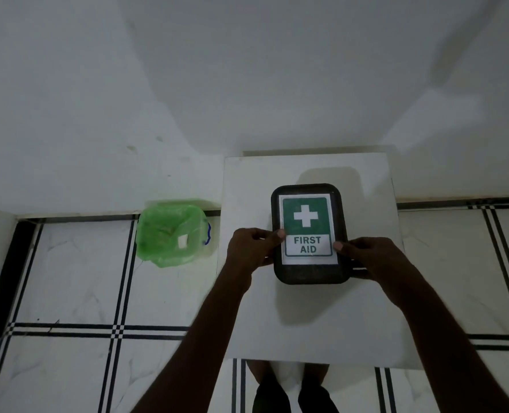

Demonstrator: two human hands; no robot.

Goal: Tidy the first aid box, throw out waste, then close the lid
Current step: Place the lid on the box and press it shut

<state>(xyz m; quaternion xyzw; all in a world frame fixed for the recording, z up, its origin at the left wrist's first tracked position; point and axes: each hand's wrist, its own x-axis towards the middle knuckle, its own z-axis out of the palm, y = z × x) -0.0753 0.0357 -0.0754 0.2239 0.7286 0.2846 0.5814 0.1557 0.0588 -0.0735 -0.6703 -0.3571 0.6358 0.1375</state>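
Note:
A black first aid box (309, 271) rests on a white table (306, 323), its lid down and facing up. The lid carries a white label with a green cross panel and the words FIRST AID. My left hand (251, 248) grips the box's left edge, thumb on the label's corner. My right hand (366, 254) holds the right edge, thumb pressed on the lid. The box's contents are hidden under the lid.
A small bin lined with a green plastic bag (169, 234) stands on the tiled floor left of the table, with a white scrap inside. A white wall rises behind the table. My feet show below the table's near edge.

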